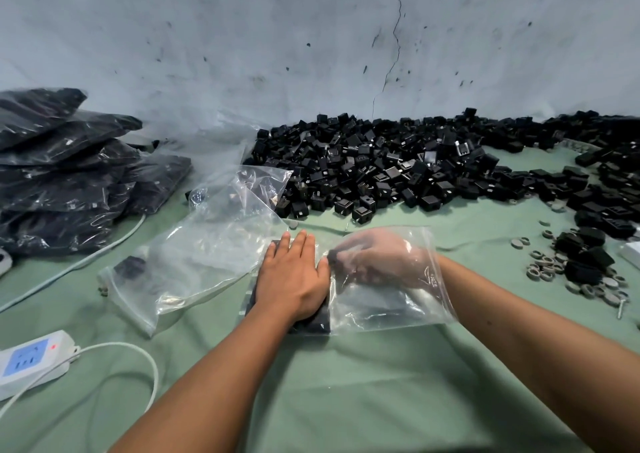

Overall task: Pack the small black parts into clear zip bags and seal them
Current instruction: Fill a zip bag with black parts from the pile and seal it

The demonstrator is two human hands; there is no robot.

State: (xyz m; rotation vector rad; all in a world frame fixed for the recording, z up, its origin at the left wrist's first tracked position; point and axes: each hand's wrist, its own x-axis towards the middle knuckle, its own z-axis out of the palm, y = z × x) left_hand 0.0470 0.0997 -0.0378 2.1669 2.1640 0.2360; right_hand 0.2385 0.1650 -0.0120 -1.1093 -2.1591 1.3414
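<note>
Your left hand (294, 279) lies flat, fingers straight and together, pressing down on a block of small black parts (313, 324) arranged on the bench (346, 383). Your right hand (377, 258) is inside a clear zip bag (391, 300), seen through the plastic with its fingers curled toward the parts at the bag's mouth; whether it grips any part cannot be told. The bag's mouth faces your left hand and its edge overlaps the block just beside that hand. To the left, touching the block, lies a heap of empty clear zip bags (207, 244). Beyond the hands, against the wall (311, 36), spreads a large pile of loose black parts (398, 168), running on to the far right. At right, near the pile, sit small grey rings (554, 265). At far left stands a stack of filled bags (62, 175). A white power strip (31, 359) with its cable (138, 352) lies at lower left.
</note>
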